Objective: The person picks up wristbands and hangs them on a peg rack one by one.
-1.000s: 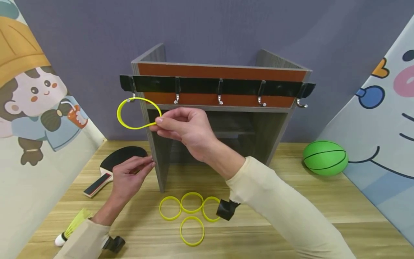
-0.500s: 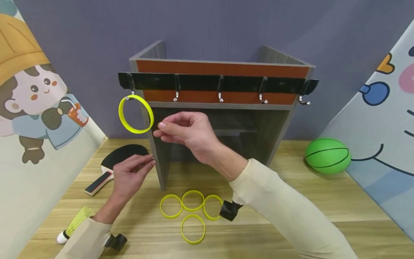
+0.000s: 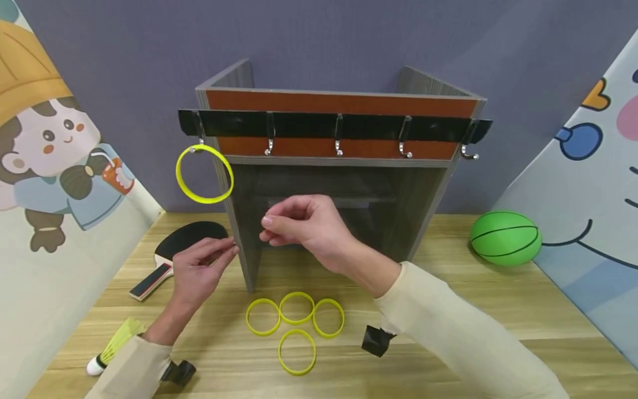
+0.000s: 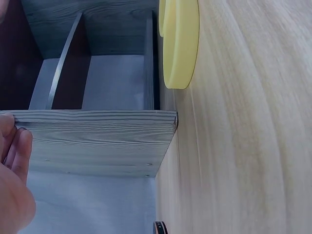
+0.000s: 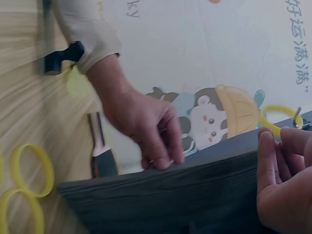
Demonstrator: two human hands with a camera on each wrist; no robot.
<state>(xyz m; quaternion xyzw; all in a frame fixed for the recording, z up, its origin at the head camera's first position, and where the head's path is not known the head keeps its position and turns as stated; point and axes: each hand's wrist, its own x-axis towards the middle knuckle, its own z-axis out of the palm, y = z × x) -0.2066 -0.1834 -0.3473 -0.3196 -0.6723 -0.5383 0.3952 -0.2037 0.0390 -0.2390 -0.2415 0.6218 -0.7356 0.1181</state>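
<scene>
A yellow ring [image 3: 229, 183] hangs from the leftmost silver hook on the black hook rail [image 3: 304, 126], which crosses the front of a grey wooden cabinet [image 3: 438, 194]. My right hand [image 3: 314, 230] hovers before the cabinet's opening, apart from the ring. Its fingers are loosely curled and nothing is between them. With the fingertips, my left hand [image 3: 199, 271] pinches the front edge of the cabinet's left side panel [image 4: 97, 117]. Several yellow rings lie flat on the wooden table, among them a front ring [image 3: 297, 372] and a right-hand ring [image 3: 342, 318].
A black table tennis bat [image 3: 191, 238] lies behind my left hand. By my left sleeve is a yellow shuttlecock [image 3: 114, 343]. On the right rests a green ball [image 3: 505, 238]. Four-sided space is bounded by a dark back wall [image 3: 324, 33] and printed side panels [image 3: 65, 166].
My right hand let go of the yellow ring, which now hangs on the leftmost hook. The hand then drew down and to the right. My left hand stayed at the panel edge.
</scene>
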